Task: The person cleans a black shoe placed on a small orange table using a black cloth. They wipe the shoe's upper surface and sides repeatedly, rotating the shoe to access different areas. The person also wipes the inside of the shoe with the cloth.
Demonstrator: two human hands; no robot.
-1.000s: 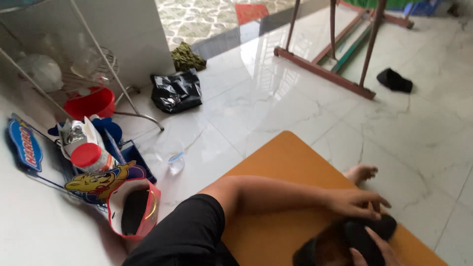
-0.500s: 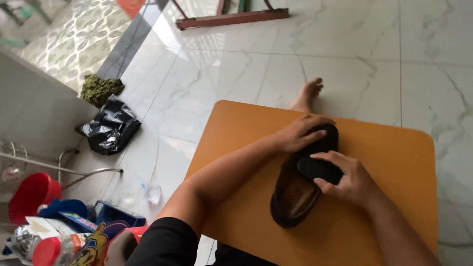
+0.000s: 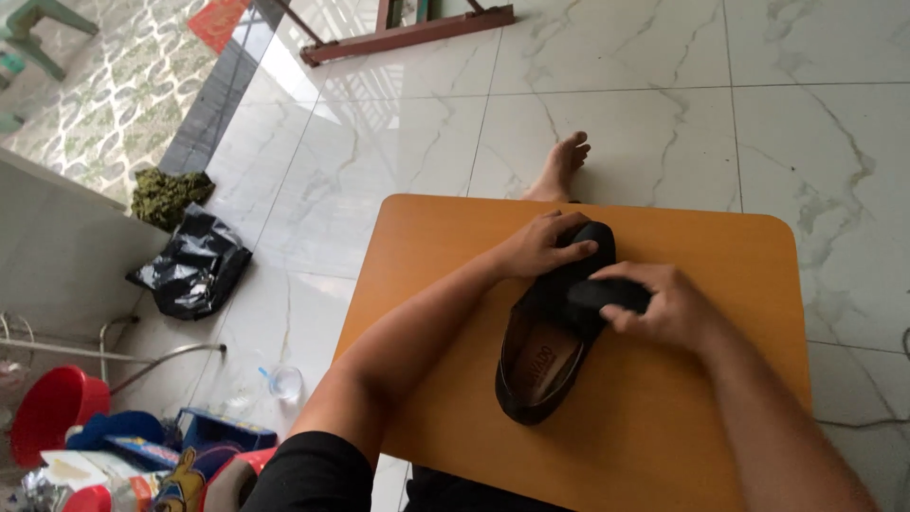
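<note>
A black shoe (image 3: 542,365) with a brown insole lies on a small orange-brown table (image 3: 445,246), toe pointing away from me. My left hand (image 3: 542,245) grips the toe end and holds the shoe down. My right hand (image 3: 664,305) is closed on a black brush or cloth (image 3: 607,292) pressed against the shoe's right side near the toe. Which of the two it is I cannot tell.
My bare foot (image 3: 559,169) rests on the white marble floor beyond the table. A black plastic bag (image 3: 194,265) and a green clump (image 3: 169,194) lie at left. A red basin (image 3: 52,412), a plastic cup (image 3: 282,382) and colourful packages (image 3: 180,465) sit at lower left.
My head has turned from the clutter at left down onto the table. The shoe now sits in the middle of the view, with both hands staying on it.
</note>
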